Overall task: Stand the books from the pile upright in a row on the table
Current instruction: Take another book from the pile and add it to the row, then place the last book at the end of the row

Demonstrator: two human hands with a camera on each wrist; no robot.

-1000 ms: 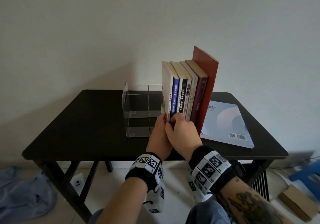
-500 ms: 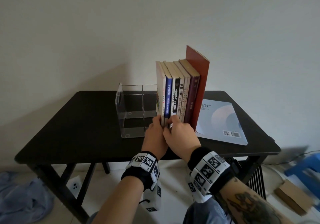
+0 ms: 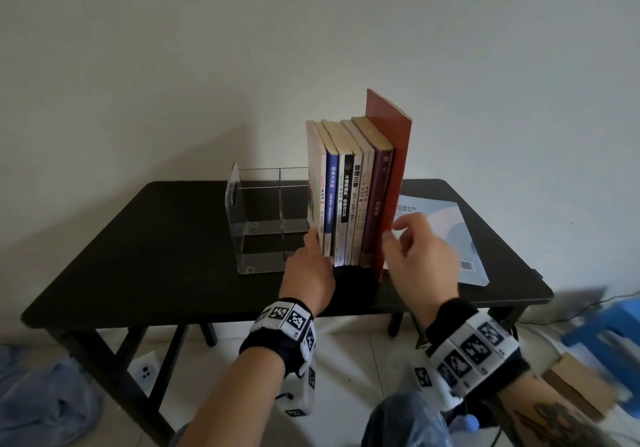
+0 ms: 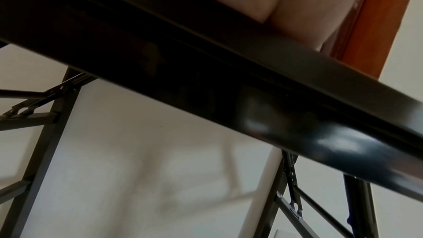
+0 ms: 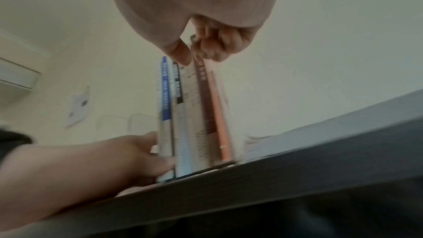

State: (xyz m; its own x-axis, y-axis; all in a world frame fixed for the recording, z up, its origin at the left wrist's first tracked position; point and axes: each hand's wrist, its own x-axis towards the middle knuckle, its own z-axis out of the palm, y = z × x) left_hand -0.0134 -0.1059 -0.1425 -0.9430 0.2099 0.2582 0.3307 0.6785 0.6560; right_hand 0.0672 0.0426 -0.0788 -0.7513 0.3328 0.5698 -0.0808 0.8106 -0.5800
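Several books (image 3: 349,197) stand upright in a tight row on the black table (image 3: 156,256), spines toward me, with a tall red book (image 3: 391,155) at the right end. My left hand (image 3: 311,249) lies low against the leftmost book's cover, fingers straight along it. My right hand (image 3: 398,238) hovers just right of the red book, fingers loosely curled and holding nothing. A pale blue book (image 3: 446,225) lies flat on the table behind it. The right wrist view shows the row (image 5: 192,115), my left hand (image 5: 114,158) at its base and my right fingers (image 5: 215,46).
A clear acrylic book holder (image 3: 263,218) stands against the row's left side, mostly unfilled. The wall runs close behind the table. On the floor sit a blue stool (image 3: 602,329) and cardboard box (image 3: 581,387) at right, and blue cloth (image 3: 41,398) at left.
My right hand has left the spines at the foot of the row and moved right, past the red book. My left hand stays at the row's left end.
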